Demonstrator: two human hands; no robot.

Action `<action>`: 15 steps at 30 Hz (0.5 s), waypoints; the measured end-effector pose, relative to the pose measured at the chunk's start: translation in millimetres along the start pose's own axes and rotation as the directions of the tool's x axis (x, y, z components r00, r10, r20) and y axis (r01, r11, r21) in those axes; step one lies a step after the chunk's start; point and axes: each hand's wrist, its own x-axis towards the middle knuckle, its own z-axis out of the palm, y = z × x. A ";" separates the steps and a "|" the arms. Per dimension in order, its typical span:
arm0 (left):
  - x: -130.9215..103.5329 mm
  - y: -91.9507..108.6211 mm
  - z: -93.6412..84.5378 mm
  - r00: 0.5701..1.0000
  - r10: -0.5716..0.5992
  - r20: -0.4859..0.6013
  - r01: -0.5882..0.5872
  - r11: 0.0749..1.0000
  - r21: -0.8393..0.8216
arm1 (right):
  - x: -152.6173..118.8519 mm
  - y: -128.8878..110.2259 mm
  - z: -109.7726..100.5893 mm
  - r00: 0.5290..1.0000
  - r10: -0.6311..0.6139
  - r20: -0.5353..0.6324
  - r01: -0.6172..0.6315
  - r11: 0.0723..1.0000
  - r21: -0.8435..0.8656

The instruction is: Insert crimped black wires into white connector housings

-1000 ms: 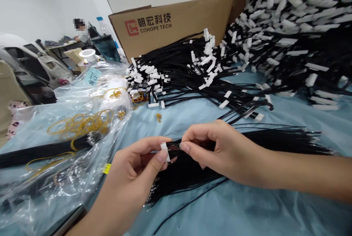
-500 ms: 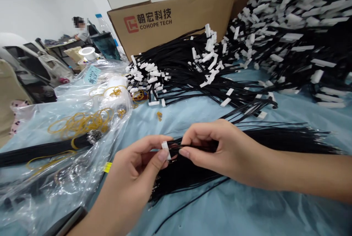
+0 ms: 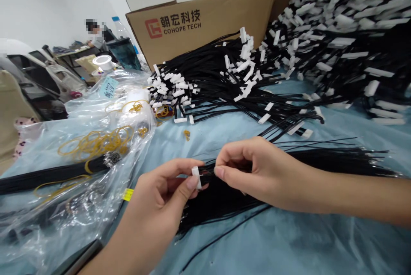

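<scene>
Between the thumb and fingers of my left hand (image 3: 170, 191) is a small white connector housing (image 3: 196, 176), with black wires running out of its right side. My right hand (image 3: 253, 172) is closed in a pinch on a thin black wire (image 3: 210, 172) just right of the housing; its fingertips are close to the connector but apart from it. Under both hands lies a thick bundle of loose black wires (image 3: 221, 202) with bare metal terminals at the ends. One stray wire (image 3: 208, 245) curves out toward the front of the blue cloth.
Finished-looking cables with white connectors (image 3: 218, 78) lie behind, and a taller heap (image 3: 346, 35) rises at right. A cardboard box (image 3: 199, 27) stands at the back. Clear plastic bags (image 3: 86, 198) and yellow rubber bands (image 3: 99, 140) cover the left. Another person (image 3: 96, 37) sits far off.
My right hand has drawn slightly away from the housing, its pinch tighter. The left hand, with the connector, has shifted a little to the right.
</scene>
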 end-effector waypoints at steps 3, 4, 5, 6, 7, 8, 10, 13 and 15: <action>0.2 -2.3 0.8 1.000 -0.023 -0.013 0.022 0.999 -0.032 | 1.3 -0.2 -0.7 1.000 0.011 -0.005 -0.011 1.000 -0.018; 0.5 -2.7 0.9 1.000 -0.027 -0.013 0.026 0.999 -0.036 | 1.7 -0.6 -1.0 1.000 0.020 -0.007 -0.020 0.999 -0.028; 0.7 -2.8 0.9 0.999 -0.029 -0.014 0.028 0.999 -0.037 | 1.9 -1.2 -1.3 0.999 0.032 -0.006 -0.033 0.999 -0.035; 1.0 -2.5 0.7 1.000 -0.028 -0.011 0.028 0.999 -0.034 | 2.0 -2.0 -1.7 0.999 0.039 0.002 -0.039 0.998 -0.042; 1.2 -1.9 0.5 1.000 -0.027 -0.004 0.027 0.999 -0.025 | 2.0 -2.8 -2.0 0.999 0.042 0.013 -0.041 0.998 -0.050; 1.4 -1.2 0.3 1.000 -0.020 -0.002 0.020 1.000 -0.019 | 1.8 -3.5 -2.1 0.999 0.036 0.022 -0.034 0.998 -0.061; 1.3 0.1 0.0 1.000 -0.004 -0.007 0.004 1.000 -0.009 | 0.9 -4.4 -2.0 0.999 0.013 0.034 -0.010 0.996 -0.094; 0.7 0.6 0.0 1.000 -0.005 -0.014 0.005 1.000 0.013 | -1.1 -3.9 -0.5 1.000 -0.027 0.013 0.028 0.993 -0.110; 0.2 0.4 0.1 0.999 -0.030 -0.022 0.031 0.999 0.037 | -2.2 -3.1 0.7 0.999 -0.048 -0.019 0.046 0.993 -0.105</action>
